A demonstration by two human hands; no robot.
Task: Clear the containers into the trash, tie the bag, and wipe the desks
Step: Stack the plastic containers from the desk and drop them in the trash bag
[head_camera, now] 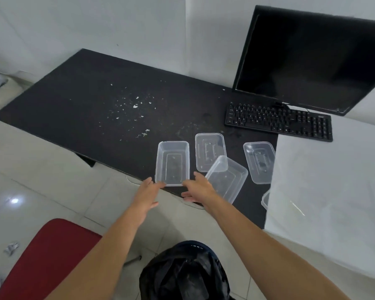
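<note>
Nothing gripped — left hand (pixel 148 191) and right hand (pixel 198 188) reach, fingers loose, flanking a clear tub's (pixel 172 163) near end at the desk (pixel 74 105) edge. Crumbs (pixel 135 106) dot the desk.

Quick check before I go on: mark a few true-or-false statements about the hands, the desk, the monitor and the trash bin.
1. The left hand and right hand are open and hold nothing. True.
2. The monitor shows a lit window. False: its screen is dark.
3. Crumbs lie scattered on the black desk. True.
4. The trash bin stands on the desk. False: it stands on the floor beside the red chair.
</note>
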